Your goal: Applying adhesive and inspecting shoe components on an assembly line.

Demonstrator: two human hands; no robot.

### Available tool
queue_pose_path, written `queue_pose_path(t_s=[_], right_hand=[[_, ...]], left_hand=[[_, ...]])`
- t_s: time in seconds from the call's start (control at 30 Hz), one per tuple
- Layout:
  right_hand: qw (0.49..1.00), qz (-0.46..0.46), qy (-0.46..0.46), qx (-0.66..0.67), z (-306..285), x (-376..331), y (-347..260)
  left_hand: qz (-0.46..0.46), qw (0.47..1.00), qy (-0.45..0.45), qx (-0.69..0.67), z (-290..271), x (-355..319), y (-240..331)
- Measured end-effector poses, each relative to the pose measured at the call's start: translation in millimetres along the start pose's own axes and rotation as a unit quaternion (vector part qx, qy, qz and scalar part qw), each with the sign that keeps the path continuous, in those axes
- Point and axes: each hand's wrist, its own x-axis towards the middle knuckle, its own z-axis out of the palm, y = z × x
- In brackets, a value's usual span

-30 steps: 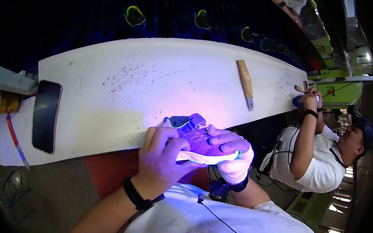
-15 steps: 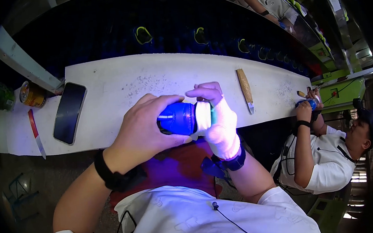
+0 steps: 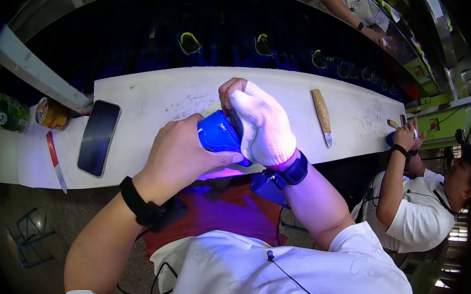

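Over the near edge of the white-topped bench (image 3: pixel 141 93), both my hands hold a small blue shoe (image 3: pixel 217 133) with pale stitching. My bare left hand (image 3: pixel 175 151) wraps round its left side, thumb along the near edge. My right hand (image 3: pixel 264 123), in a white glove with bare fingertips, is curled over the shoe's right end and hides much of it. Whether a small tool is in the right fingers cannot be made out. Bluish-violet light falls on the shoe and glove. To the right lies a knife with a tan handle (image 3: pixel 321 112).
On the left lie a phone (image 3: pixel 98 137) and a red-handled knife (image 3: pixel 56 161), near a can (image 3: pixel 51 114) and a green bottle (image 3: pixel 8 113). Behind runs a dark belt carrying several dark shoes with yellow-green collars (image 3: pixel 190 43). A co-worker (image 3: pixel 411 204) sits at right.
My right hand has turned and closed over the shoe's right end, covering the bright white part. The shoe now tilts. The co-worker's hands have shifted slightly.
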Motion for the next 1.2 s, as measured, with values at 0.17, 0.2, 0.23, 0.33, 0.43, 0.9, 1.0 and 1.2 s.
queue_pose_path(t_s=[0.17, 0.2, 0.23, 0.33, 0.43, 0.9, 1.0, 1.2], right_hand=[[0.993, 0.018, -0.006, -0.113, -14.5, -1.7, -17.2], [0.993, 0.014, -0.003, -0.115, -22.3, -2.0, -17.1], [0.988, -0.054, -0.037, -0.14, -32.2, -3.5, -13.6], [0.986, -0.106, -0.057, -0.118, -50.0, -21.6, -8.8], [0.996, -0.076, -0.034, -0.015, -56.0, -45.4, -8.8], [0.8, -0.335, 0.04, -0.496, -16.7, -120.2, 5.6], [0.806, -0.012, -0.123, -0.579, -7.5, -111.1, 33.8], [0.762, -0.186, -0.157, -0.6, -30.2, -98.1, -0.5]], left_hand=[[0.024, 0.996, -0.029, 0.082, 3.9, 23.4, 26.2], [0.03, 0.992, -0.027, 0.121, 4.4, 27.9, 34.3], [0.077, 0.982, -0.025, 0.171, 6.2, 27.6, 42.1], [0.152, 0.944, -0.027, 0.291, 22.4, 20.0, 61.1], [0.244, 0.918, -0.018, 0.312, 38.1, 8.5, 67.3], [0.024, 0.942, -0.183, -0.28, -2.4, -55.5, 2.0], [-0.021, 0.966, -0.013, -0.256, 25.5, -85.5, -13.1], [0.055, 0.954, 0.053, -0.29, 32.7, -85.6, -12.4]])
